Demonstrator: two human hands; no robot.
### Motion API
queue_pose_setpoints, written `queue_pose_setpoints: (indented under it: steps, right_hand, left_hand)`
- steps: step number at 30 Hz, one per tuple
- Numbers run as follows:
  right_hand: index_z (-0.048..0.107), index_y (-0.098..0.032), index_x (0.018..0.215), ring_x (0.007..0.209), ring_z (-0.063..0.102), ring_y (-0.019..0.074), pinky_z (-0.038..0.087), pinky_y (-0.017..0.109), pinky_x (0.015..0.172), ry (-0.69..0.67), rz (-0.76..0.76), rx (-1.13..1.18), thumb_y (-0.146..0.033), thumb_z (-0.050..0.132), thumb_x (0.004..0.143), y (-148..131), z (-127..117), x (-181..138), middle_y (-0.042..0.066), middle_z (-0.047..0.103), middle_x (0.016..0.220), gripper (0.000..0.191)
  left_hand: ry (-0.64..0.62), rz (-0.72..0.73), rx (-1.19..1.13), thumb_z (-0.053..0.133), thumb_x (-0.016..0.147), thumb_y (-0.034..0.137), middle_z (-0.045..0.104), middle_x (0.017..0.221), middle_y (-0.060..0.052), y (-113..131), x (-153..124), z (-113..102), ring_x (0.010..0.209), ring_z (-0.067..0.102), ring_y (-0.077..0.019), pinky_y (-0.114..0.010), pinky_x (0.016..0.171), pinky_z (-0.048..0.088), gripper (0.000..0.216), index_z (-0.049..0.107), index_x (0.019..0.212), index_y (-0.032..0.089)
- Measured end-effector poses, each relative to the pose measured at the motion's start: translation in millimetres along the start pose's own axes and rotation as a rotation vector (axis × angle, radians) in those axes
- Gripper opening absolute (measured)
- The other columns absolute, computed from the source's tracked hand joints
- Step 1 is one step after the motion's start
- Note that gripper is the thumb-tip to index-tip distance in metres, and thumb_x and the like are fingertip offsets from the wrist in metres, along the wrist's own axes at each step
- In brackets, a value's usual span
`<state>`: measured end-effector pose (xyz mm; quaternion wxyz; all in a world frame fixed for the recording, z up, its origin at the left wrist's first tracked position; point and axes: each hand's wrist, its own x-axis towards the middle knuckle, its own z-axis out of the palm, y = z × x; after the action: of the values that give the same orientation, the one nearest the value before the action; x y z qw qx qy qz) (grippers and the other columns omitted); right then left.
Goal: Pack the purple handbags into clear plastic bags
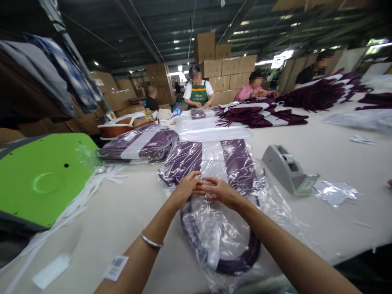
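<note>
A purple bag with a pale centre stripe (180, 161) lies flat in front of me, inside a clear plastic sleeve (211, 232). Its dark purple handle loop (240, 261) curves toward me under the loose plastic. Over the bag's near edge, my left hand (188, 188) and my right hand (222, 191) meet with fingertips pinched together. Something small and whitish may be between them, but I cannot make it out. A barcode label (115, 267) sticks to my left forearm, below a silver bangle (152, 241).
A grey tape dispenser (286, 169) stands to the right, beside crumpled plastic scraps (336, 192). Wrapped purple bags (137, 145) lie at left, near a green machine panel (45, 175) and white strips (73, 210). Unwrapped purple bags (260, 112) pile farther back, where co-workers (199, 92) stand.
</note>
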<state>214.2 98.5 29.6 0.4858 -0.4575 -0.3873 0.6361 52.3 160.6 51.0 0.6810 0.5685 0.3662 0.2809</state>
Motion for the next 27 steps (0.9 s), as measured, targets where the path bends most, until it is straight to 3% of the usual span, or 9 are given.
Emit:
queue_pose_setpoints:
  steps: [2,4,7,11,16,20,22,25,27]
  right_hand:
    - [0.064,-0.019,0.108,0.071,0.066,0.0136,0.051,0.022,0.058,0.09,-0.009,-0.052,-0.028,0.085,0.067,7.3,-4.0,5.7,0.003,0.073,0.09,0.048]
    - [0.063,-0.017,0.095,0.054,0.057,0.0097,0.047,0.021,0.051,0.147,-0.026,-0.107,-0.022,0.079,0.068,11.3,-4.2,11.4,-0.004,0.065,0.067,0.032]
    - [0.061,-0.018,0.081,0.045,0.053,0.0084,0.045,0.021,0.047,0.19,-0.017,-0.285,-0.019,0.067,0.075,11.4,-2.6,17.1,-0.006,0.058,0.058,0.009]
    - [0.059,-0.019,0.074,0.04,0.056,0.0119,0.042,0.022,0.04,0.239,0.027,-0.481,-0.024,0.059,0.083,7.4,-3.8,21.6,-0.004,0.058,0.053,0.011]
    - [0.066,-0.02,0.077,0.049,0.061,0.0125,0.042,0.022,0.048,0.334,-0.062,-0.695,-0.022,0.062,0.081,-17.0,-22.5,-2.2,-0.001,0.065,0.058,0.006]
    - [0.073,-0.023,0.093,0.065,0.067,0.0176,0.048,0.029,0.062,0.577,-0.245,-1.038,-0.04,0.058,0.088,-61.5,-79.5,-75.3,0.003,0.074,0.08,0.023]
    - [0.074,-0.023,0.095,0.07,0.068,0.0212,0.048,0.033,0.068,0.852,-0.258,-1.145,-0.044,0.06,0.085,-84.9,-122.8,-117.8,0.005,0.075,0.084,0.027]
    - [0.074,-0.022,0.098,0.087,0.067,0.0272,0.046,0.039,0.081,1.179,-0.146,-1.24,-0.042,0.063,0.083,-107.3,-183.1,-164.1,0.011,0.075,0.1,0.027]
    - [0.073,-0.018,0.092,0.091,0.065,0.0282,0.046,0.04,0.085,1.164,-0.003,-1.032,-0.04,0.064,0.082,-109.0,-208.4,-178.1,0.015,0.073,0.1,0.026]
  left_hand:
    - [0.071,0.098,0.138,0.051,0.093,0.031,0.073,0.095,-0.009,-1.4,-2.5,-7.4,0.079,0.072,-0.0188,-0.034,0.074,0.058,0.041,0.048,0.131,0.016]
    - [0.21,0.265,0.4,0.052,0.092,0.03,0.072,0.103,-0.009,1.1,-9.4,-20.4,0.09,0.07,-0.0209,-0.036,0.08,0.056,0.041,0.051,0.131,0.018]
    - [0.323,0.417,0.886,0.058,0.09,0.029,0.071,0.116,-0.008,1.1,-17.0,-39.0,0.109,0.063,-0.0246,-0.04,0.096,0.046,0.032,0.063,0.12,0.021]
    - [0.273,0.279,1.271,0.058,0.091,0.034,0.075,0.1,-0.003,-9.7,-14.1,-45.1,0.098,0.063,-0.0241,-0.039,0.091,0.041,0.018,0.072,0.096,0.024]
    - [0.316,0.232,1.318,0.059,0.09,0.036,0.075,0.089,-0.003,-16.7,-3.9,-39.3,0.091,0.064,-0.0232,-0.036,0.084,0.037,0.019,0.07,0.083,0.022]
    - [0.301,0.211,1.281,0.063,0.086,0.037,0.075,0.084,-0.001,-15.3,-0.6,-43.7,0.087,0.065,-0.0219,-0.035,0.083,0.035,0.016,0.071,0.08,0.024]
    - [0.292,0.206,1.259,0.063,0.085,0.037,0.075,0.081,0.0,-14.4,0.2,-46.3,0.084,0.065,-0.0211,-0.034,0.082,0.035,0.016,0.071,0.08,0.024]
    - [0.276,0.197,1.24,0.062,0.084,0.036,0.074,0.079,0.0,-13.4,0.2,-47.9,0.08,0.066,-0.0203,-0.032,0.078,0.036,0.016,0.071,0.08,0.023]
    - [0.26,0.159,1.247,0.06,0.084,0.038,0.074,0.078,0.0,-13.9,0.2,-48.7,0.079,0.066,-0.0203,-0.03,0.074,0.036,0.018,0.07,0.08,0.023]
